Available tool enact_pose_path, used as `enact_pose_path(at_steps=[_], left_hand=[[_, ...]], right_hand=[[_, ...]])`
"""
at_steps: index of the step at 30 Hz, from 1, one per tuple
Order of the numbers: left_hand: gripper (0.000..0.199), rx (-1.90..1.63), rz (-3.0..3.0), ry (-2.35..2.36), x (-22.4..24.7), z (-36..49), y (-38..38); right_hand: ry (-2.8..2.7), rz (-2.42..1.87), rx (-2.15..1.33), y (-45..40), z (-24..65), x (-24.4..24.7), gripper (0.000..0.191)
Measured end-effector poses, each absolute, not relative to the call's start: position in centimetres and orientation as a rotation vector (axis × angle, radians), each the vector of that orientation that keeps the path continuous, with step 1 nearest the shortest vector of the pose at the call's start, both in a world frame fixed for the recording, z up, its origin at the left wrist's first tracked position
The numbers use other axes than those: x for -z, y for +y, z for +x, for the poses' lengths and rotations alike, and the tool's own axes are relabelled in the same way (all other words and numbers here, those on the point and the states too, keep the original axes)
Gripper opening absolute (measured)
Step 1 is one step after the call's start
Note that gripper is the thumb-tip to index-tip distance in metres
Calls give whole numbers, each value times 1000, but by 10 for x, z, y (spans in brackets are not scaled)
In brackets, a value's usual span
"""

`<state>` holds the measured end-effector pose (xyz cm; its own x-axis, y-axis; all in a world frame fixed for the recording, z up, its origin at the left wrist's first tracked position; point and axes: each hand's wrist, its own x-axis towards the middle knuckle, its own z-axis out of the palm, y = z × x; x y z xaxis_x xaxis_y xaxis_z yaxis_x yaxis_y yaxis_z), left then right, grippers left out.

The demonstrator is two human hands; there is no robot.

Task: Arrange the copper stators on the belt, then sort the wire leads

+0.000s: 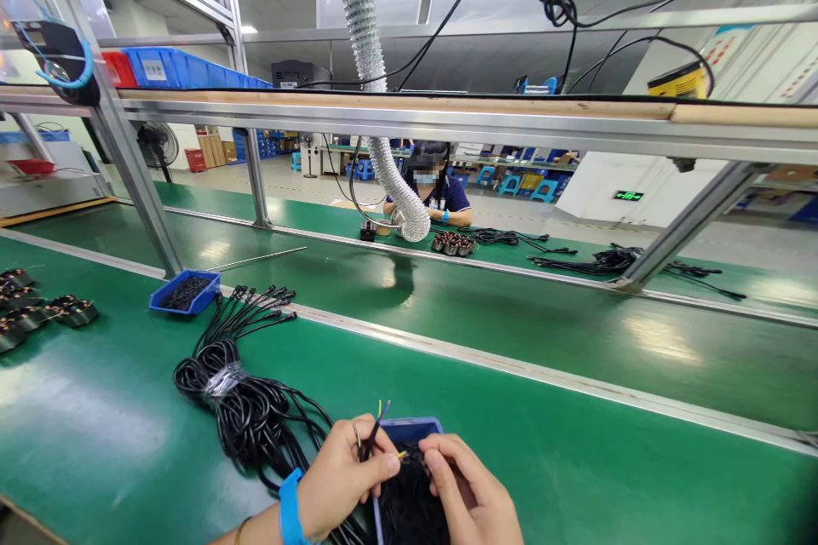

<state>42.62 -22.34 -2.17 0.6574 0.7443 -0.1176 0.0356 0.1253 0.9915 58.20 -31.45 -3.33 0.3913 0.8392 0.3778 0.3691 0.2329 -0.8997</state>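
Observation:
My left hand (351, 468), with a blue band at the wrist, pinches the end of a black cable (371, 440). Thin yellow and purple wires stick up from it, and a yellow wire tip points toward my other hand. Close by on the right, my right hand (469, 490) has thumb and forefinger pressed together; what they hold is too small to name. Beneath both hands is a blue bin (409, 426) full of small black pieces (412, 502). The bundled black cables (249, 417) lie to the left, tied with clear wrap.
A small blue tray (185, 292) of black pieces stands back left, near copper-wound coils (73, 311). Metal posts and a rail (511, 366) cross the green bench (607, 460). A flexible duct (383, 162) hangs ahead; a person (457, 194) sits across.

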Motion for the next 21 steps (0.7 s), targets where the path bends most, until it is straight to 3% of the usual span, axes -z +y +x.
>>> enact_pose_path(at_steps=[13,21], left_hand=[[37,-580,1389,729,21,426,-225],[40,-567,1389,724,19,425,-224]], right_hand=[[-1248,-1421,-455,-315,579,35,24],[-1407,-1428,-283,-315,581,34,23]])
